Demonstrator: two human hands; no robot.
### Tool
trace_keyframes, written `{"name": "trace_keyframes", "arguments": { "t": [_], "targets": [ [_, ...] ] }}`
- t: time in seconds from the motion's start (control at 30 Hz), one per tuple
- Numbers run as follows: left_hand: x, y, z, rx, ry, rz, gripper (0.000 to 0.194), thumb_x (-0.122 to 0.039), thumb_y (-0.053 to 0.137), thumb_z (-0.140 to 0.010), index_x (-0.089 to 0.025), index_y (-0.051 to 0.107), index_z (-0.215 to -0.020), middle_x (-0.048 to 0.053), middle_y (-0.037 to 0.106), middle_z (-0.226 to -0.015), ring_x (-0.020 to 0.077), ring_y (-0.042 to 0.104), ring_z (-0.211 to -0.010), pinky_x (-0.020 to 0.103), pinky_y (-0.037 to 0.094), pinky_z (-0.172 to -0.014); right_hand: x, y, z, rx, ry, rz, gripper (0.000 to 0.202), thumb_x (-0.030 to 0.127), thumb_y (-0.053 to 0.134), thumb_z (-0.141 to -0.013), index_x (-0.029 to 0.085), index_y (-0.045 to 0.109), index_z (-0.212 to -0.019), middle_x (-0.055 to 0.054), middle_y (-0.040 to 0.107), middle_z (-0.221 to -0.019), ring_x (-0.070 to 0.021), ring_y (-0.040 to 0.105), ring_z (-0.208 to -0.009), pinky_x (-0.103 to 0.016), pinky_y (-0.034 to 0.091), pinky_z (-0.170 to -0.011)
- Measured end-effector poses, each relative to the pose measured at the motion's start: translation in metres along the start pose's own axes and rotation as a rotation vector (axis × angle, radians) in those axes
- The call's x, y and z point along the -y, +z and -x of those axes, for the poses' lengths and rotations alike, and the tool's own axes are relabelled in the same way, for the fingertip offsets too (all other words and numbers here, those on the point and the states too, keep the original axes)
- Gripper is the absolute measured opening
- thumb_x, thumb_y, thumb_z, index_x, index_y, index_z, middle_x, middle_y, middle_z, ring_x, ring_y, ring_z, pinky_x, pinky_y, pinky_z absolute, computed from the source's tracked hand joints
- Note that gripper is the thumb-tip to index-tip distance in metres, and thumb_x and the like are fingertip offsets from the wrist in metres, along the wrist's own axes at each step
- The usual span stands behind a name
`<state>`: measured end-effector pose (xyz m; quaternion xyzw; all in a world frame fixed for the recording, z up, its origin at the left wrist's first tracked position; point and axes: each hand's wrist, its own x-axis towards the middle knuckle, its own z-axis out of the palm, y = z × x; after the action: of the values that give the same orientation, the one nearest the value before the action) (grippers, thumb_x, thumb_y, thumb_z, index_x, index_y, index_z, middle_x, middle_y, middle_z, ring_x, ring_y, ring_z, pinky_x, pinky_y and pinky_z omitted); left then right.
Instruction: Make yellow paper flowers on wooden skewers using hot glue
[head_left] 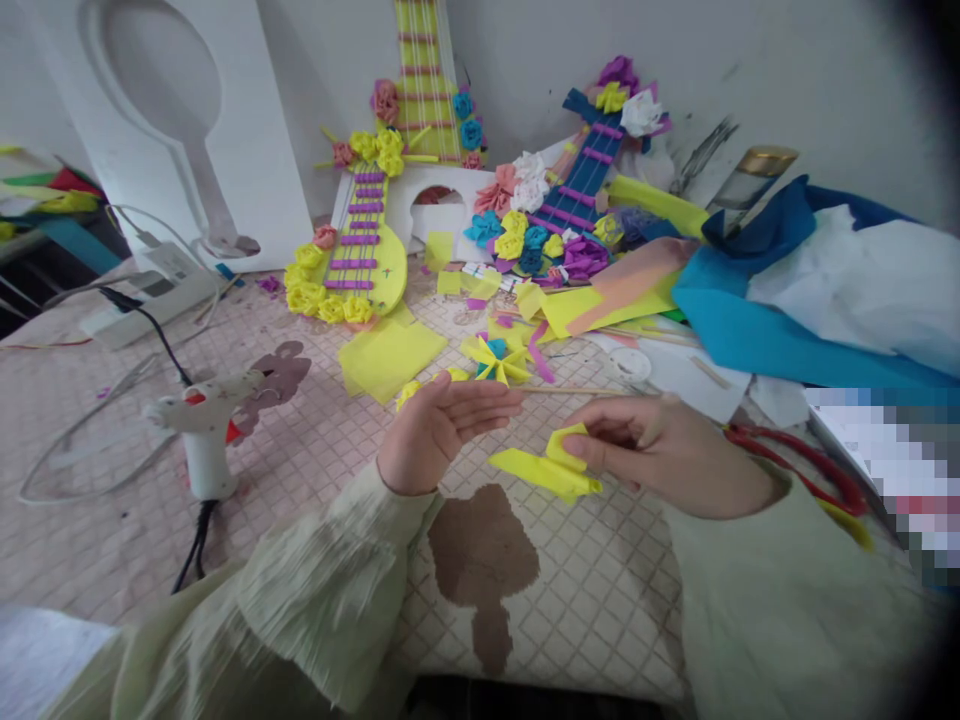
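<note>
My right hand (pixel 652 450) pinches a folded piece of yellow crepe paper (pixel 544 470) between thumb and fingers, above the table. Its lower part spreads to the left in a loose flap. To the left, my left hand (pixel 454 415) is stretched out, fingers together and straight, palm toward the right, apart from the paper. A thin wooden stick (pixel 566 390) spans from the left fingertips to behind the right hand; whether either hand holds it, I cannot tell. Just beyond the left hand sits a yellow folded-paper star shape (pixel 499 358).
A white glue gun (pixel 206 430) stands at left, near a power strip (pixel 150 300). Flower-trimmed paper instruments, one yellow (pixel 386 255) and one blue (pixel 581 180), lean at the back. Blue crepe paper (pixel 750 310) and red-handled scissors (pixel 806 460) lie at right. Yellow sheets (pixel 390 355) lie mid-table.
</note>
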<state>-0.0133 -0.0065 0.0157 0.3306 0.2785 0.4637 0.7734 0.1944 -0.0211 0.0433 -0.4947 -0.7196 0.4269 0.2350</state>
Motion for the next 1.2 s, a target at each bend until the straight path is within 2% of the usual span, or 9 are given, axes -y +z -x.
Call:
{"name": "trace_keyframes", "arguments": {
  "t": [0.1,0.17,0.27,0.33,0.57,0.73,0.97,1.1,1.2],
  "targets": [
    [0.000,-0.001,0.000,-0.001,0.015,0.014,0.048,-0.037,0.029,-0.086,-0.009,0.069,-0.084,0.011,0.070,-0.089,0.0224,0.063,-0.092,0.036,0.041,-0.090,-0.004,-0.007,0.001,-0.019,0.055,0.133,0.023,0.039,0.055,-0.075,0.017,0.065,-0.077,0.004,0.051,-0.047,-0.0060,0.039,-0.037,-0.019,0.031,-0.035],
    [-0.001,-0.001,-0.001,0.012,0.019,0.018,0.049,-0.037,0.029,-0.086,-0.008,0.068,-0.085,0.012,0.070,-0.090,0.0231,0.062,-0.094,0.037,0.039,-0.092,-0.006,-0.008,0.002,-0.123,0.068,0.206,0.027,0.042,0.057,-0.074,0.019,0.066,-0.084,0.005,0.048,-0.045,-0.0071,0.038,-0.036,-0.020,0.031,-0.034],
    [-0.001,-0.001,0.000,0.045,0.022,0.031,0.049,-0.039,0.029,-0.085,-0.008,0.068,-0.087,0.013,0.069,-0.093,0.0242,0.061,-0.096,0.039,0.037,-0.094,-0.004,-0.004,0.002,-0.401,-0.069,0.262,0.024,0.039,0.059,-0.073,0.019,0.066,-0.085,0.002,0.054,-0.058,-0.0074,0.039,-0.041,-0.022,0.034,-0.037],
    [0.000,-0.001,0.001,0.067,0.020,0.045,0.050,-0.040,0.030,-0.084,-0.007,0.067,-0.089,0.013,0.068,-0.096,0.0249,0.060,-0.098,0.040,0.036,-0.095,0.000,0.002,0.001,-0.499,-0.224,0.280,0.017,0.033,0.059,-0.074,0.019,0.066,-0.082,0.000,0.055,-0.067,-0.0072,0.041,-0.045,-0.023,0.036,-0.041],
    [0.001,0.004,0.005,0.125,-0.016,0.095,0.049,-0.043,0.033,-0.082,-0.008,0.062,-0.099,0.013,0.064,-0.108,0.0263,0.053,-0.109,0.040,0.031,-0.100,0.007,0.021,-0.007,-0.453,-0.512,0.398,0.013,0.020,0.059,-0.075,0.018,0.066,-0.087,-0.004,0.061,-0.082,-0.0094,0.055,-0.058,-0.023,0.046,-0.053],
    [0.001,0.007,0.007,0.162,-0.062,0.124,0.051,-0.046,0.033,-0.081,-0.007,0.060,-0.102,0.014,0.062,-0.111,0.0286,0.048,-0.115,0.042,0.027,-0.103,0.003,0.025,-0.012,-0.519,-0.582,0.523,0.024,0.003,0.048,-0.075,0.020,0.064,-0.077,-0.003,0.063,-0.080,-0.0117,0.059,-0.070,-0.023,0.047,-0.059],
    [0.000,0.003,0.006,0.166,-0.065,0.149,0.051,-0.046,0.035,-0.081,-0.007,0.061,-0.099,0.015,0.063,-0.109,0.0282,0.050,-0.112,0.043,0.026,-0.103,0.004,0.010,-0.008,-0.624,-0.405,0.449,0.005,0.018,0.052,-0.079,0.018,0.054,-0.075,-0.001,0.053,-0.068,-0.0086,0.042,-0.050,-0.023,0.036,-0.047],
    [-0.001,0.002,0.005,0.129,-0.050,0.120,0.051,-0.046,0.034,-0.081,-0.007,0.061,-0.099,0.016,0.062,-0.111,0.0291,0.048,-0.115,0.044,0.026,-0.102,-0.002,-0.009,-0.004,-0.805,-0.155,0.347,0.016,0.034,0.049,-0.081,0.020,0.051,-0.076,0.004,0.044,-0.055,-0.0084,0.035,-0.042,-0.023,0.030,-0.043],
    [0.000,0.003,0.005,0.121,-0.044,0.105,0.051,-0.047,0.034,-0.080,-0.008,0.061,-0.100,0.015,0.061,-0.111,0.0293,0.047,-0.116,0.044,0.026,-0.102,-0.005,-0.012,-0.003,-0.826,-0.118,0.280,0.018,0.036,0.049,-0.081,0.020,0.051,-0.072,0.004,0.041,-0.052,-0.0091,0.035,-0.042,-0.023,0.028,-0.042]
  ]
}}
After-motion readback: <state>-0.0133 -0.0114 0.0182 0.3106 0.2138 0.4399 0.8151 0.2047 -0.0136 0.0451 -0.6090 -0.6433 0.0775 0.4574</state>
